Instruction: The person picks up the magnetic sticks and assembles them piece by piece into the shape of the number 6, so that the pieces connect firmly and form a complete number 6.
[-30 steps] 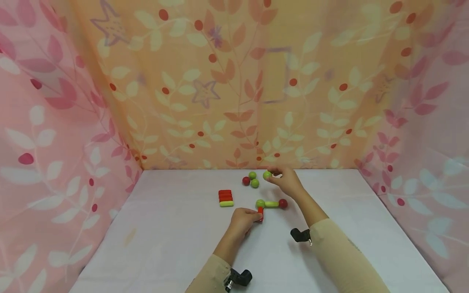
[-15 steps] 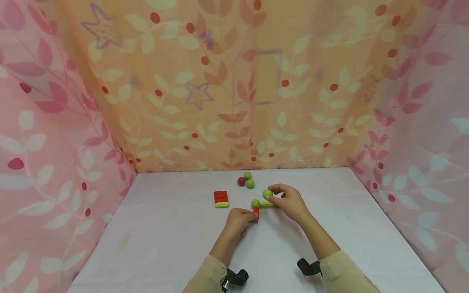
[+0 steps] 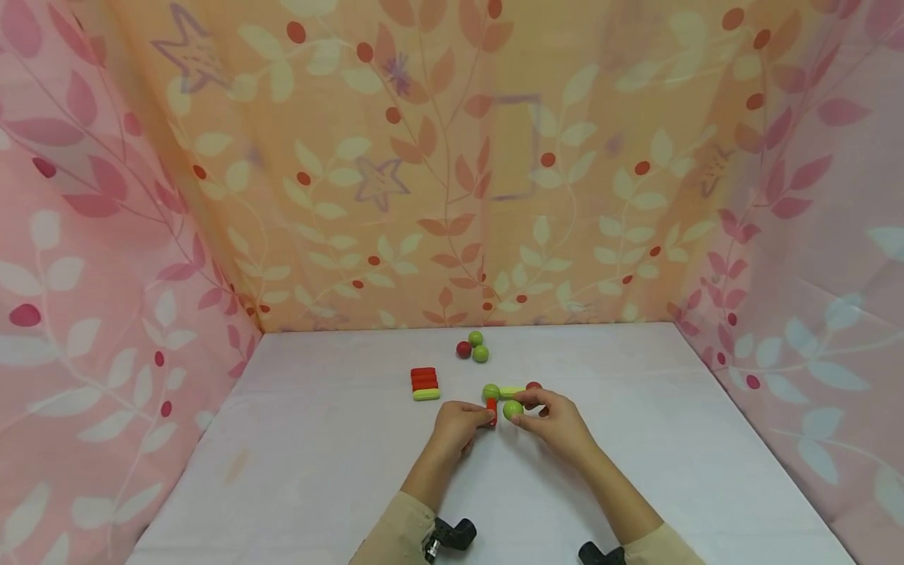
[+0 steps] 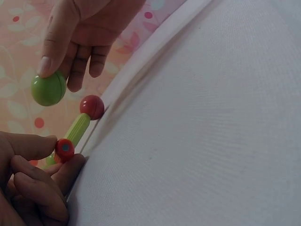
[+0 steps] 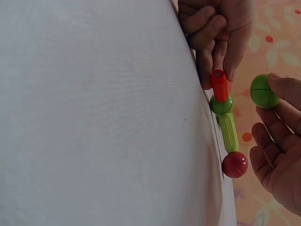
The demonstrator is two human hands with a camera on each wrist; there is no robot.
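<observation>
My left hand point(image 3: 457, 428) pinches a short red rod point(image 5: 219, 85) between thumb and fingers. That rod's far end meets a green ball point(image 3: 490, 391), from which a yellow-green rod point(image 5: 228, 133) runs right to a red ball point(image 5: 234, 165). In the right wrist view the rod's near end shows a small grey spot in its middle. My right hand point(image 3: 558, 428) holds another green ball point(image 4: 49, 88) between thumb and fingertips, just right of the red rod's near end and apart from it in both wrist views.
Behind the hands, two loose green balls point(image 3: 480, 354) and a red ball point(image 3: 463, 350) sit near the table's back edge. Left of them lie several red rods point(image 3: 424, 378) and a yellow-green rod point(image 3: 427, 395) side by side. Patterned curtains point(image 3: 395, 235) enclose the white table point(image 3: 318, 471).
My right hand has brought its green ball from the back of the table toward me, down beside the red rod. The left hand keeps its pinch on the rod.
</observation>
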